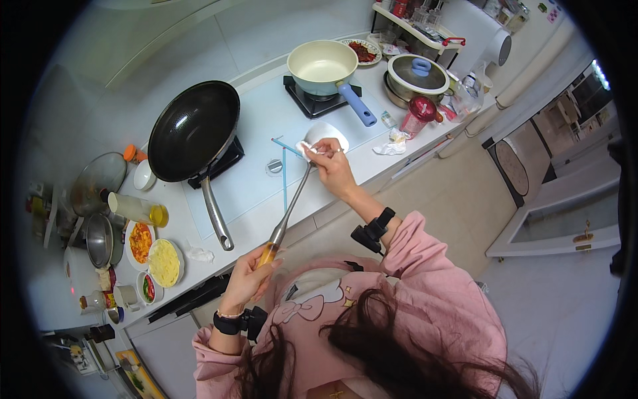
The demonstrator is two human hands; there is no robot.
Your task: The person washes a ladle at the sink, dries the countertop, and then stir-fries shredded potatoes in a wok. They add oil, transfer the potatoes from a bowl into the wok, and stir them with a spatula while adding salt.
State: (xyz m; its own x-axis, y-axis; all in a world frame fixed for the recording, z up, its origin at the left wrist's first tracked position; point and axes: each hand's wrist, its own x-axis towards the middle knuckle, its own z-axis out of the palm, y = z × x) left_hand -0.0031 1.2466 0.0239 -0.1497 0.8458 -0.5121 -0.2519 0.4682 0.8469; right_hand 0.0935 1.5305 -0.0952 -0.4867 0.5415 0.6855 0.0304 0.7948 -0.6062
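Observation:
My left hand (249, 277) grips the wooden handle of a long metal-shafted cooking utensil (294, 199), which slants up and away over the counter's front edge. At its far end my right hand (335, 167) pinches a crumpled white tissue (305, 148) against the shaft. A pale rounded shape (326, 133) shows just beyond those fingers; it is in line with the shaft and may be the utensil's head. Left of the utensil, a black wok (194, 129) is tilted on a burner. Behind my right hand a cream-lined saucepan (321, 62) with a blue handle sits on the other burner.
At left stand an oil bottle (137, 208), a plate of orange-red food (139, 242), a bowl of pale yellow shreds (164, 263) and a small bowl of cut peppers (148, 288). At right are a lidded pot (417, 77), a red-lidded cup (418, 117) and used tissues (392, 145).

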